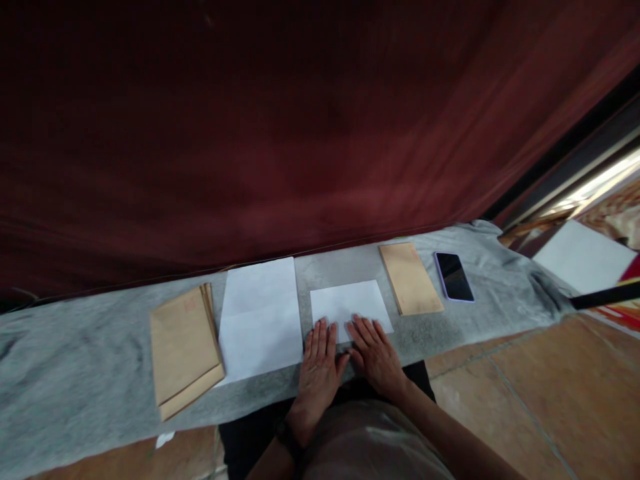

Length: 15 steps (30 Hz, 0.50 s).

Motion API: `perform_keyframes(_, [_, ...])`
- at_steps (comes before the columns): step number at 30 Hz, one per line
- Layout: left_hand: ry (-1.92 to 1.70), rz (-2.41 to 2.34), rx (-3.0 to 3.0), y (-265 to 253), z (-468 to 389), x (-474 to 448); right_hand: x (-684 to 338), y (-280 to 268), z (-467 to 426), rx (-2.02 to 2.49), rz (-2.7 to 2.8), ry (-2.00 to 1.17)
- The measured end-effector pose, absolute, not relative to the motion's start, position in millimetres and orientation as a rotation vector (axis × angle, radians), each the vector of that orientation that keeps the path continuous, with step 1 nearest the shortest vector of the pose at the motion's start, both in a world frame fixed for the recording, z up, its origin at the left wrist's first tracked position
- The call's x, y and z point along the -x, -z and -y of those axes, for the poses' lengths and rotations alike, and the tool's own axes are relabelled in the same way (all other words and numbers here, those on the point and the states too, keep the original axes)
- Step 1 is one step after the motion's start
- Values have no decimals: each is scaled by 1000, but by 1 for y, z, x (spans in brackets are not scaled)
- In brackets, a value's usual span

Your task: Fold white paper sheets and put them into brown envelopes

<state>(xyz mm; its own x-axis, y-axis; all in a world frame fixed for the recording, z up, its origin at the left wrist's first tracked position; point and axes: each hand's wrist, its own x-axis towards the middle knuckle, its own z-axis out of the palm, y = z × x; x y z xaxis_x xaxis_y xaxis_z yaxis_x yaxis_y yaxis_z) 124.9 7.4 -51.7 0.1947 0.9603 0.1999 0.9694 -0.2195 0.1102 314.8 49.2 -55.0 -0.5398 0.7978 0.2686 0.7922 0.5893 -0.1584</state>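
A folded sheet of white paper (350, 301) lies in front of me on the grey cloth. My left hand (319, 370) rests flat on its near left edge, fingers stretched forward. Lying flat on the near right part is my right hand (376, 353), its fingers slightly spread. The thumbs almost meet between them. Left of the folded sheet lies larger white paper (263, 317), with a faint crease across it. A brown envelope (411, 280) is to the right of my right hand.
At the left sits a stack of brown envelopes (185, 340), touching the large paper. A phone with a purple case (454, 277) lies right of the single envelope. The narrow surface under the grey cloth (90, 360) runs along a dark red curtain (300, 133). Tiled floor (550, 393) shows below.
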Motion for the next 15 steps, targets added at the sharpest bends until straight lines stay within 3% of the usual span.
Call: perform_keyframes(15, [474,1731,2491,47,-15,-158,-346,59,-34,1502,2381,41])
